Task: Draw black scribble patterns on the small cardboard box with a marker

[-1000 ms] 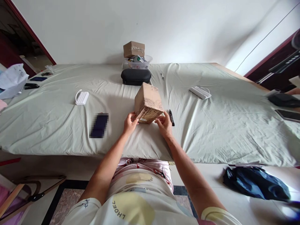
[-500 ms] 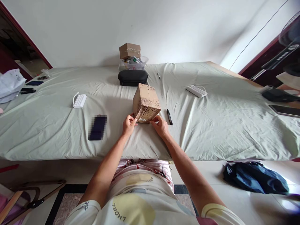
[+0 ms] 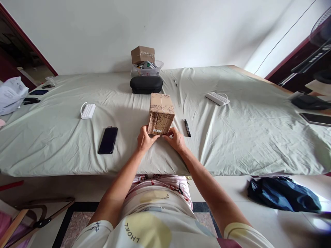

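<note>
A small taped cardboard box (image 3: 160, 112) stands on the pale green sheet (image 3: 232, 137) covering the table, square to me with a printed label on its near face. My left hand (image 3: 144, 140) grips its lower left corner, fingers curled against it. At the lower right corner, my right hand (image 3: 175, 139) pinches the bottom edge. A black marker (image 3: 187, 127) lies just right of the box.
A black phone (image 3: 108, 140) lies to the left, a white device (image 3: 87, 111) beyond it. A black case (image 3: 146, 84), a plastic tub (image 3: 147, 70) and another cardboard box (image 3: 142, 54) stand behind. A white power strip (image 3: 217, 99) lies right. A dark bag (image 3: 283, 199) is on the floor.
The box has been turned from a skewed angle until its near face is square to me. Both hands stayed at its lower corners.
</note>
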A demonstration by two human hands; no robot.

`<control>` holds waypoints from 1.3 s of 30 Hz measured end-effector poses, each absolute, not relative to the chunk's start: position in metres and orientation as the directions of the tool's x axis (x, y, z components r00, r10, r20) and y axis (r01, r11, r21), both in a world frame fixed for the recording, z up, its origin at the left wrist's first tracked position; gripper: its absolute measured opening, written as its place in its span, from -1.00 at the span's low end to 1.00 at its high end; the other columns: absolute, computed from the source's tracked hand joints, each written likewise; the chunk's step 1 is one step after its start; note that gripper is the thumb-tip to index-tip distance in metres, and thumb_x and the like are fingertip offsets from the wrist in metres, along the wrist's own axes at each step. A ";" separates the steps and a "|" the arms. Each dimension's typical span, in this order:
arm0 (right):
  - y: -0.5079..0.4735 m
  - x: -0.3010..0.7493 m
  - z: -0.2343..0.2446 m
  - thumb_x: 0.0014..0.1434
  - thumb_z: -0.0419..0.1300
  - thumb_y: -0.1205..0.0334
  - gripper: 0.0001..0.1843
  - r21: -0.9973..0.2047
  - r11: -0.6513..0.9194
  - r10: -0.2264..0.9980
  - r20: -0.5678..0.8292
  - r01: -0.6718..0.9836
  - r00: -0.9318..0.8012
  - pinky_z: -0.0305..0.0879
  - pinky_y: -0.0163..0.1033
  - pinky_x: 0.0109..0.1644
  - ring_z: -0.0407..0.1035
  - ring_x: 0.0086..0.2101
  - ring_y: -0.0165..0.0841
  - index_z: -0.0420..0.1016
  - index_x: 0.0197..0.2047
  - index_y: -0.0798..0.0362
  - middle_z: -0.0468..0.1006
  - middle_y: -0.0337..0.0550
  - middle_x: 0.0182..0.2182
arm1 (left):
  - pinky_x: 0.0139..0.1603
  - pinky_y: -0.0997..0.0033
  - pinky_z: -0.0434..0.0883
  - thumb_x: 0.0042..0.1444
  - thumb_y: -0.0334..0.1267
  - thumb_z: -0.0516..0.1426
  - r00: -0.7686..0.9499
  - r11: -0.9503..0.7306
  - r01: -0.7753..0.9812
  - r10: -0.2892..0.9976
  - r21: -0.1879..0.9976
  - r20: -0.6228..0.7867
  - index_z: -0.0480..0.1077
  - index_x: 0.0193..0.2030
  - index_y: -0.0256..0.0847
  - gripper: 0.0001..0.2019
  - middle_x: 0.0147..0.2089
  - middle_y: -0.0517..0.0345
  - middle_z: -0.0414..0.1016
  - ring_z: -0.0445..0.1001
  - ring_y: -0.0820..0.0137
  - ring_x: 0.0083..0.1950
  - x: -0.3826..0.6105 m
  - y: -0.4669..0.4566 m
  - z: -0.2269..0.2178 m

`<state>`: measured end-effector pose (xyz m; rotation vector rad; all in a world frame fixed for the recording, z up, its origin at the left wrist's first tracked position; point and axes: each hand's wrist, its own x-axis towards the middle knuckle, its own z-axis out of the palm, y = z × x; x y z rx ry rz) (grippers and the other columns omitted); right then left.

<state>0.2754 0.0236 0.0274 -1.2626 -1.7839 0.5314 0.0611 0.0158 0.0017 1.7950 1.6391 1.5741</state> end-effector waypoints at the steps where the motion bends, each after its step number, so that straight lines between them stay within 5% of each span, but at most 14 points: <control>1: 0.023 0.275 0.028 0.14 0.31 -0.29 -0.53 -0.734 0.397 0.907 0.404 0.550 -0.116 0.37 -0.17 -0.21 0.45 -0.35 -0.26 0.35 -0.28 -0.07 0.61 -0.16 -0.34 | -0.04 0.15 0.64 -0.07 0.14 0.53 -0.218 -0.313 0.607 0.818 0.730 0.532 0.30 0.20 -0.16 -0.18 0.18 -0.22 0.57 0.66 -0.02 0.13 0.063 0.015 0.001; 5: 0.023 0.273 0.030 0.14 0.32 -0.35 -0.47 -0.717 0.388 0.911 0.395 0.579 -0.122 0.32 -0.18 -0.24 0.43 -0.38 -0.27 0.32 -0.32 -0.07 0.57 -0.16 -0.37 | -0.04 0.10 0.63 -0.10 0.13 0.55 -0.221 -0.255 0.674 0.826 0.693 0.519 0.30 0.25 -0.22 -0.11 0.17 -0.30 0.56 0.66 -0.11 0.11 0.067 0.017 -0.003; 16: 0.022 0.275 0.034 0.24 0.21 -0.39 -0.46 -0.735 0.416 0.906 0.387 0.536 -0.173 0.42 -0.14 -0.19 0.45 -0.35 -0.25 0.31 -0.35 -0.07 0.63 -0.11 -0.33 | 0.17 0.11 0.61 0.31 0.18 0.27 -0.185 -0.410 0.589 0.771 0.696 0.610 0.30 0.35 -0.11 -0.37 0.26 -0.21 0.53 0.60 0.05 0.25 0.061 0.021 -0.007; 26: 0.017 0.273 0.042 0.34 0.01 -0.51 -0.32 -0.715 0.473 0.881 0.392 0.515 -0.266 0.44 -0.12 -0.16 0.48 -0.34 -0.21 0.51 -0.30 -0.05 0.60 -0.06 -0.34 | 0.47 0.03 0.45 0.50 0.12 -0.03 -0.150 -0.524 0.545 0.707 0.655 0.691 0.32 0.40 -0.16 -0.47 0.37 -0.26 0.48 0.48 0.10 0.42 0.054 0.025 0.001; 30: 0.021 0.276 0.039 0.20 0.10 -0.63 -0.25 -0.769 0.393 0.913 0.394 0.504 -0.111 0.41 -0.13 -0.27 0.42 -0.43 -0.25 0.50 -0.29 -0.04 0.59 -0.08 -0.39 | 0.56 -0.01 0.36 0.52 0.06 -0.07 -0.132 -0.533 0.537 0.713 0.654 0.689 0.32 0.41 -0.15 -0.50 0.43 -0.25 0.43 0.43 0.11 0.47 0.053 0.024 0.006; 33: 0.024 0.280 0.036 0.12 0.23 -0.61 -0.25 -0.828 0.342 0.906 0.417 0.445 0.078 0.43 -0.14 -0.30 0.42 -0.44 -0.28 0.48 -0.10 -0.04 0.61 -0.14 -0.38 | 0.59 0.02 0.31 0.53 0.04 -0.09 -0.145 -0.538 0.548 0.693 0.641 0.706 0.34 0.41 -0.15 -0.50 0.44 -0.24 0.41 0.40 0.12 0.50 0.051 0.024 0.008; 36: 0.025 0.282 0.036 0.17 0.26 -0.53 -0.20 -0.851 0.383 0.867 0.465 0.359 0.178 0.49 -0.15 -0.24 0.49 -0.34 -0.29 0.41 0.16 -0.05 0.64 -0.12 -0.21 | 0.60 0.03 0.28 0.54 0.02 -0.11 -0.140 -0.556 0.566 0.663 0.608 0.736 0.36 0.40 -0.16 -0.50 0.45 -0.24 0.39 0.36 0.13 0.52 0.047 0.024 0.011; 39: 0.025 0.282 0.037 0.23 0.23 -0.49 -0.25 -0.834 0.433 0.847 0.506 0.341 0.164 0.48 -0.18 -0.24 0.49 -0.32 -0.31 0.44 0.15 -0.04 0.62 -0.10 -0.18 | 0.59 0.03 0.27 0.56 -0.02 -0.14 -0.125 -0.561 0.611 0.628 0.558 0.768 0.39 0.37 -0.20 -0.50 0.45 -0.27 0.39 0.35 0.13 0.53 0.044 0.022 0.015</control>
